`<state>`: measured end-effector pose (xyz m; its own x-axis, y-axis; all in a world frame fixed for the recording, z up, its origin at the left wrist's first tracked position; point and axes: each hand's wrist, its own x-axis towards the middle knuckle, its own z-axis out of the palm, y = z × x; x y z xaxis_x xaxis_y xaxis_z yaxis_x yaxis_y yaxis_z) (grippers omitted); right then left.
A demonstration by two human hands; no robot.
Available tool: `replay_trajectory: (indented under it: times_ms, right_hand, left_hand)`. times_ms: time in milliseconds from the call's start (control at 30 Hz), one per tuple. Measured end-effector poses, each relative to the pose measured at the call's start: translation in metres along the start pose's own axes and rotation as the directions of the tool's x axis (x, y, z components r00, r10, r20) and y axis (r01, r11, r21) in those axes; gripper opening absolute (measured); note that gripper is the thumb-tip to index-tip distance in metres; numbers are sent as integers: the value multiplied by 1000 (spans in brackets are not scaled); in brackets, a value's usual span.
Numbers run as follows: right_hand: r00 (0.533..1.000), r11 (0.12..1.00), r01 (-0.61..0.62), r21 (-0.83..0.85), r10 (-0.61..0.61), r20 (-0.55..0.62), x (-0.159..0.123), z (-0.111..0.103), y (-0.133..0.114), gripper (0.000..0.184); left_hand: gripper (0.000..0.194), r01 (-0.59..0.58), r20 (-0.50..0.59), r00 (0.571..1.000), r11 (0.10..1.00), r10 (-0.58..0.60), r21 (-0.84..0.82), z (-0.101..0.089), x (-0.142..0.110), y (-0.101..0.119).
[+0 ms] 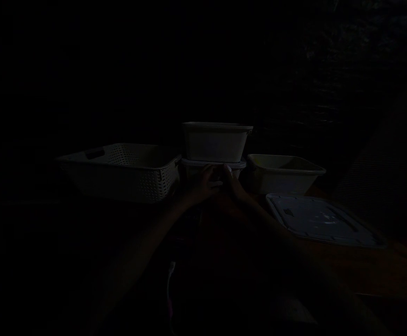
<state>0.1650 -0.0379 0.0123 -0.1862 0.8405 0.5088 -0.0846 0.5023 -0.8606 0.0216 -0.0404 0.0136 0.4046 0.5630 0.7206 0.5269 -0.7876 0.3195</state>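
Note:
The picture is very dark. Both forearms reach forward, and my left hand (202, 183) and my right hand (235, 184) meet in front of the lower of two stacked pale tubs. Their fingers curl toward each other around a small whitish thing (217, 184), whose kind the darkness hides. Just behind the hands is the lidded lower tub (191, 171). On top of it stands the upper tub (215, 142), a plain pale box with a rim.
To the left stands a pale perforated basket (157, 184) with a handle slot. An open pale tub (280, 181) is at the right, with a flat lid (318, 219) in front of it on a brownish tabletop (371, 268). A white cable (170, 275) lies near the front.

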Motion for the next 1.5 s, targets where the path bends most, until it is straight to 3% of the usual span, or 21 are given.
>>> replay_trajectory:
  times_ms: [200,333,600,900,1000,1100,1200,1300,1500]
  right_hand:
    - [990,1000,7,25,-10,140,-4,5,0,44]
    - [985,997,72,-24,-67,161,-5,2,-1,45]
    - [986,995,95,-22,-91,138,-3,-2,3,44]
    - [987,993,112,47,-117,113,2,-9,2,39]
    - [988,986,152,-75,-151,25,2,-12,-1,38]
    - [968,911,201,-361,-240,-69,2,-17,-2,36]
    - [959,778,218,-589,-283,-19,2,-22,-1,33]
    - [963,679,222,-700,-264,49,5,-25,2,30]
    - [974,614,195,-765,-214,77,7,-27,5,23]
  left_hand:
    - [63,116,-10,993,981,-116,158,-6,-5,-1]
    - [65,110,-17,994,987,-108,117,-7,-3,-5]
    - [66,141,-36,990,984,-137,112,-9,-1,-7]
    - [67,156,30,984,937,-174,312,-15,-3,7]
    - [63,164,42,980,916,-192,366,-17,-3,11]
    - [62,142,22,986,911,-164,386,-15,-1,8]
    - [62,138,-29,990,904,-138,404,-11,0,1]
    - [56,147,-51,989,903,-139,405,-9,1,-5]
    - [57,170,-24,984,898,-175,406,-9,-1,-7]
